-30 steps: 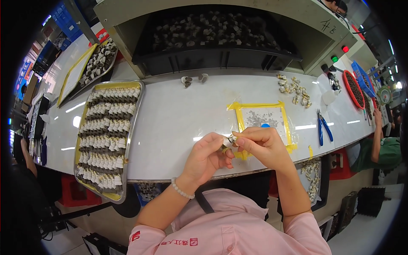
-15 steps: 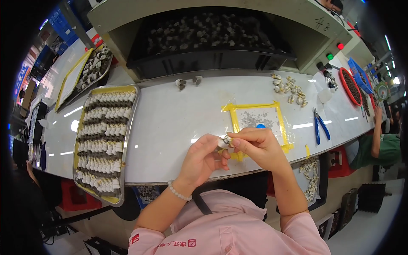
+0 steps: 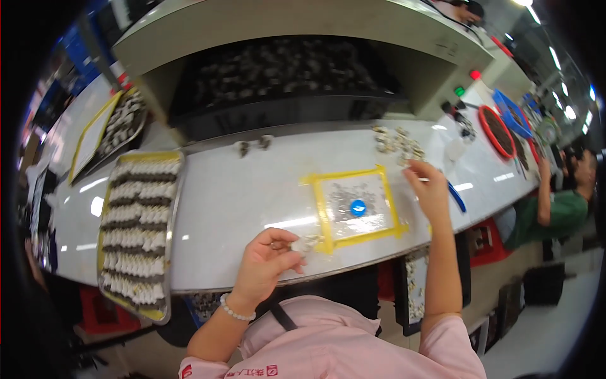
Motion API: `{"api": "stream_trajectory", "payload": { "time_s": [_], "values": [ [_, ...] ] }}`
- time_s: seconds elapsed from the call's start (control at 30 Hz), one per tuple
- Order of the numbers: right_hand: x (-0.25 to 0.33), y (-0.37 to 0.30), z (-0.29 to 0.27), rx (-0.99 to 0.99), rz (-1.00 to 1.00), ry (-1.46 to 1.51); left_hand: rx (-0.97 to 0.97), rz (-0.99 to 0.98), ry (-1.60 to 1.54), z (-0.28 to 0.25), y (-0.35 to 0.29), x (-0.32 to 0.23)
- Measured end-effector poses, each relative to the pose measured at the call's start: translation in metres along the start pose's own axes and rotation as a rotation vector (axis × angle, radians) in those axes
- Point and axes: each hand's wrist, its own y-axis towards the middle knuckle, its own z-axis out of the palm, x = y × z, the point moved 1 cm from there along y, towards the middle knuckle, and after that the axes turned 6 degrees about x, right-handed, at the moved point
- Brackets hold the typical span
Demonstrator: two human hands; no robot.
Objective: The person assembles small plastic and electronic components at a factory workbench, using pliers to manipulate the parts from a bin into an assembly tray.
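Low over the table's near edge, my left hand [image 3: 266, 262] pinches a small white part [image 3: 298, 245] between thumb and fingers; blur hides its detail. My right hand [image 3: 430, 189] is stretched out to the right, its fingertips drawn together at the near edge of a pile of small white and gold-coloured pieces [image 3: 399, 143]. Whatever lies between those fingertips is too small to make out. Between the hands is a yellow-taped sheet [image 3: 327, 218], scattered with tiny grey bits, with a blue round cap [image 3: 358, 208] on it.
To the left stands a metal tray [image 3: 178, 208] with rows of white and grey parts. A black bin [image 3: 284, 114] of similar parts sits under the machine housing [image 3: 265, 28]. Blue-handled pliers [image 3: 457, 197], red basket [image 3: 495, 131] and a co-worker in green [image 3: 558, 215] are at right.
My hands have come apart. The right went out to the pile of small pieces; the left moved down and left with the white part. The view has shifted, and the blue cap is now uncovered.
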Motion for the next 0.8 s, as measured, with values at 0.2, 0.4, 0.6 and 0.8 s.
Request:
{"api": "stream_trajectory", "payload": {
  "time_s": [0.2, 0.4, 0.6, 0.8],
  "values": [
    [-0.016, 0.035, -0.005, 0.098, 0.075, -0.472, -0.211, 0.240, 0.382, -0.002, -0.057, -0.055],
    [-0.051, 0.052, -0.002, 0.126, -0.106, -0.436, -0.849, 0.593, 1.109, -0.065, -0.161, -0.133],
    [-0.042, 0.037, 0.007, 0.163, -0.063, -0.246, -1.357, 0.460, 1.493, -0.160, -0.260, -0.189],
    [-0.044, 0.009, 0.002, 0.153, 0.009, -0.224, -1.333, 0.380, 1.694, -0.195, -0.259, -0.197]
  ]
}}
